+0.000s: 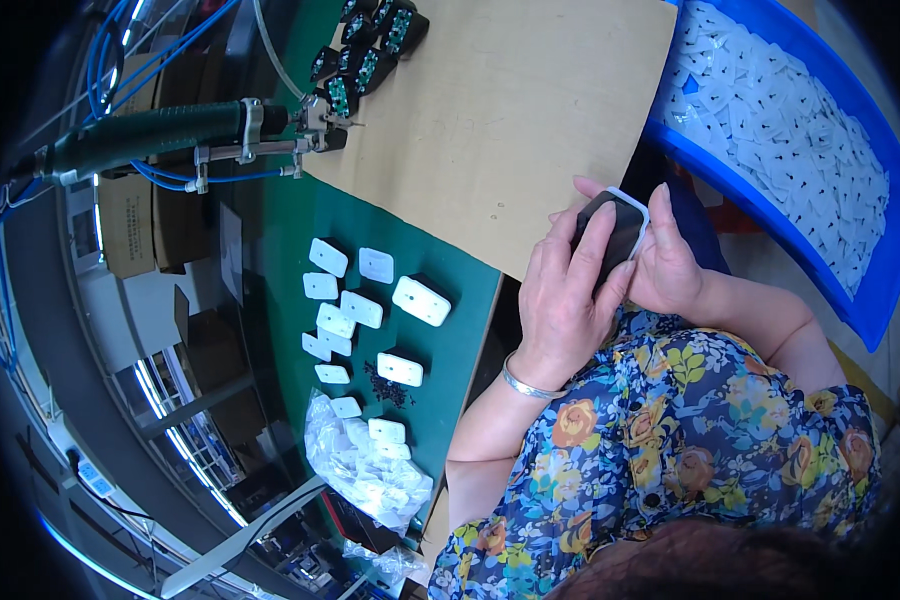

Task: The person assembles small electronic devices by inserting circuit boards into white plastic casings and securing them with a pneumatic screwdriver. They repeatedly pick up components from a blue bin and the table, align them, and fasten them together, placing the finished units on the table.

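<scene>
Between my two hands is a small box-shaped casing (625,232), black on one face with a white rim along its edge. My left hand (565,280), a bracelet at its wrist, lies over the black face with its fingers bent onto it. From the other side my right hand (668,262) cups the white-rimmed edge, its fingers partly hidden behind the casing. The casing is held up beside the edge of a tan board (490,130). What lies inside it cannot be seen.
On the green mat (440,270) lie several white covers (421,301), a heap of tiny black screws (390,386) and a clear plastic bag (370,465). Black housings with green circuit boards (373,68) sit near a mounted screwdriver (170,130). A blue bin (885,305) holds many white pieces.
</scene>
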`<state>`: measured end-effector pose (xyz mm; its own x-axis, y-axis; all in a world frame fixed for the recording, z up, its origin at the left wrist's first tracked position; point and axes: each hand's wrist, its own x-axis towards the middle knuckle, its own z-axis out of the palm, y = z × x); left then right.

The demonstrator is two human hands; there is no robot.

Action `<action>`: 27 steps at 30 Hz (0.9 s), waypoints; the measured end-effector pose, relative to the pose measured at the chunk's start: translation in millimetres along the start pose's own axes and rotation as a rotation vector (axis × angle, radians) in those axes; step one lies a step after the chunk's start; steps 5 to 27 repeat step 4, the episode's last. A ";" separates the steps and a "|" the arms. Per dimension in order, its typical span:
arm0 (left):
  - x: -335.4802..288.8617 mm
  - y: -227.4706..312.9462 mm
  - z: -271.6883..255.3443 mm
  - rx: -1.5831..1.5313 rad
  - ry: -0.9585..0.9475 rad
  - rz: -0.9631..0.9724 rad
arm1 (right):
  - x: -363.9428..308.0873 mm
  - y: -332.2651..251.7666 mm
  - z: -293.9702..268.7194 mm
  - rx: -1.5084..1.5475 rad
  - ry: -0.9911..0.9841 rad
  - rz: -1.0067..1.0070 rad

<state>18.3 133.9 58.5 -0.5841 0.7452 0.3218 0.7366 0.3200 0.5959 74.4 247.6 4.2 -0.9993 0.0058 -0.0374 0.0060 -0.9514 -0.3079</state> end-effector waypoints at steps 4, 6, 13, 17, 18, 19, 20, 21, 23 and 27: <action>-1.0 -0.2 2.5 -0.007 0.046 0.013 | 1.7 0.7 0.8 -0.056 0.017 0.011; -1.0 -0.2 2.5 -0.007 0.046 0.013 | 1.7 0.7 0.8 -0.056 0.017 0.011; -1.0 -0.2 2.5 -0.007 0.046 0.013 | 1.7 0.7 0.8 -0.056 0.017 0.011; -1.0 -0.2 2.5 -0.007 0.046 0.013 | 1.7 0.7 0.8 -0.056 0.017 0.011; -1.0 -0.2 2.5 -0.007 0.046 0.013 | 1.7 0.7 0.8 -0.056 0.017 0.011; -1.0 -0.2 2.5 -0.007 0.046 0.013 | 1.7 0.7 0.8 -0.056 0.017 0.011; -1.0 -0.2 2.5 -0.007 0.046 0.013 | 1.7 0.7 0.8 -0.056 0.017 0.011; -1.0 -0.2 2.5 -0.007 0.046 0.013 | 1.7 0.7 0.8 -0.056 0.017 0.011; -1.0 -0.2 2.5 -0.007 0.046 0.013 | 1.7 0.7 0.8 -0.056 0.017 0.011; -1.0 -0.2 2.5 -0.007 0.046 0.013 | 1.7 0.7 0.8 -0.056 0.017 0.011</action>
